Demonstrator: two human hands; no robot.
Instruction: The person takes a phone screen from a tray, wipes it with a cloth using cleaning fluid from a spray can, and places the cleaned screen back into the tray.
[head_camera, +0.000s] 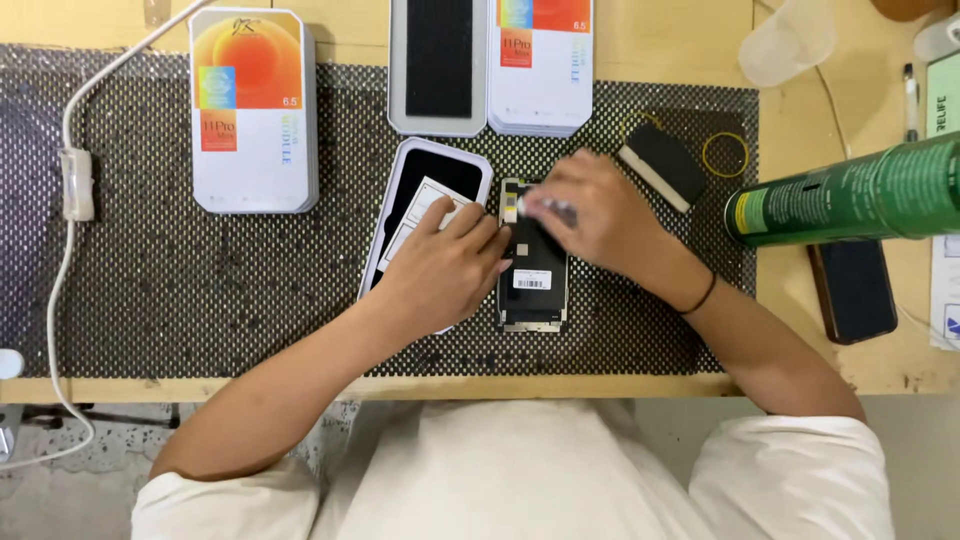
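1. Black dotted mat (200, 290), covering most of the wooden bench (850, 370).
2. Green cylinder (850, 195), lying on its side at the right edge, above a dark phone (852, 290).
3. White boxed screen pack (253, 110) with orange label, upper left; a second pack (541, 65) and an open tray (438, 65) at top centre.
4. White tray (400, 200) with a paper card (425, 205), just left of the panel.
5. Phone screen panel (533, 280), face down at mat centre, between both hands.
6. Left hand (440, 270), fingers together, pressing the panel's left edge.
7. Right hand (600, 215), fingertips pinching a small pale piece at the panel's top; blurred.
8. Black pad (662, 162) and yellow rubber band (725, 155), right of the hands.
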